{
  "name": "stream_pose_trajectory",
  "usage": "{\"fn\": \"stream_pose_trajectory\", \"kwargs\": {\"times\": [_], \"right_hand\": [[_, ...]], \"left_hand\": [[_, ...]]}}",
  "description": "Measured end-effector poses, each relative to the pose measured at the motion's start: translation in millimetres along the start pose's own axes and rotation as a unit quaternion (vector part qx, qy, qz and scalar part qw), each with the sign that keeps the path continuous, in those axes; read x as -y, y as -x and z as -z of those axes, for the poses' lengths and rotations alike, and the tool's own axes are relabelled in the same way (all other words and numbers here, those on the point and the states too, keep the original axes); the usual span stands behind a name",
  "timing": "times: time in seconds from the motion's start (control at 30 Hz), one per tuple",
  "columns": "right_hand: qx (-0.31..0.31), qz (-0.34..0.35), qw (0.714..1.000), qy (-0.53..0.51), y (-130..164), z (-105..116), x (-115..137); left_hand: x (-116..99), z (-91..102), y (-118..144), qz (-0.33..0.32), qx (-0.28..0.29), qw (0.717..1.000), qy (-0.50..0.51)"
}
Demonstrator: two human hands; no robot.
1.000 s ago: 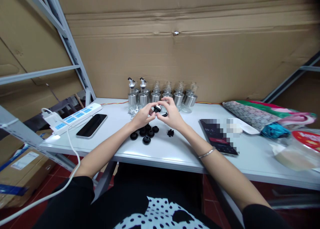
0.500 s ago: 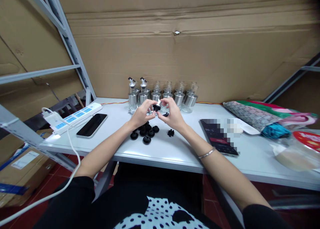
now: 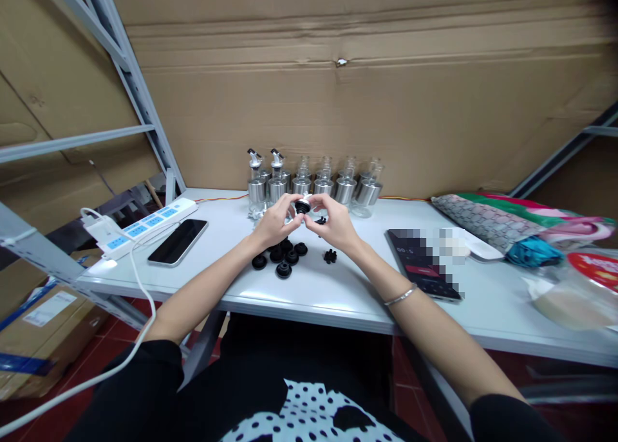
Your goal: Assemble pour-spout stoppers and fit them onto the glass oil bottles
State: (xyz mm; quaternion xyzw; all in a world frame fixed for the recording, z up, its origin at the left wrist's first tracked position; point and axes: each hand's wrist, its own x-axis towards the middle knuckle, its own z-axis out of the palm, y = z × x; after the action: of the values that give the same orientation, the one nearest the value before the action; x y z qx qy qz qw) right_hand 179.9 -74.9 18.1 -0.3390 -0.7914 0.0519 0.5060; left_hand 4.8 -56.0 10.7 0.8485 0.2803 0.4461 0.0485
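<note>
In the head view, a small black pourer cap [image 3: 302, 206] was held above the white table [image 3: 338, 287], just in front of the row of steel-and-glass bottles [image 3: 313, 184]. Its axis appeared roughly upright, slightly tilted; the exact direction could not be told. The left hand [image 3: 273, 223] and the right hand [image 3: 334, 223] were both closed on it by the fingertips. Loose black caps [image 3: 282, 257] lay below.

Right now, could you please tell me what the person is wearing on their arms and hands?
Both forearms are bare. The right wrist carries a thin silver bangle. Black sleeves cover the upper arms. The left hand and right hand wear no gloves.
</note>
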Motion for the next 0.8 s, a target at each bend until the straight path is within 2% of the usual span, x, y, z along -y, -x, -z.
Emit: {"fn": "stream_pose_trajectory", "kwargs": {"times": [0.1,0.23,0.43,0.6,0.8], "right_hand": [[0.008,-0.028,0.999,-0.043,-0.1,0.6,1.5],[0.001,-0.088,0.984,-0.153,-1.0,-0.9,0.8],[-0.020,-0.124,0.967,-0.223,-2.4,-3.8,-2.8],[-0.026,-0.135,0.960,-0.244,-2.9,-3.7,-2.2],[-0.013,-0.139,0.965,-0.220,-2.2,-2.0,-0.7]], "left_hand": [[-0.7,1.0,-0.1,0.001,-0.002,1.000,-0.004],[2.6,0.1,-0.9,-0.019,-0.005,1.000,0.009],[5.7,-0.2,-1.3,-0.016,-0.007,1.000,0.018],[7.9,-1.0,-0.4,-0.009,-0.007,1.000,0.020],[8.4,-4.4,-0.5,0.014,-0.013,0.998,0.055]]}}
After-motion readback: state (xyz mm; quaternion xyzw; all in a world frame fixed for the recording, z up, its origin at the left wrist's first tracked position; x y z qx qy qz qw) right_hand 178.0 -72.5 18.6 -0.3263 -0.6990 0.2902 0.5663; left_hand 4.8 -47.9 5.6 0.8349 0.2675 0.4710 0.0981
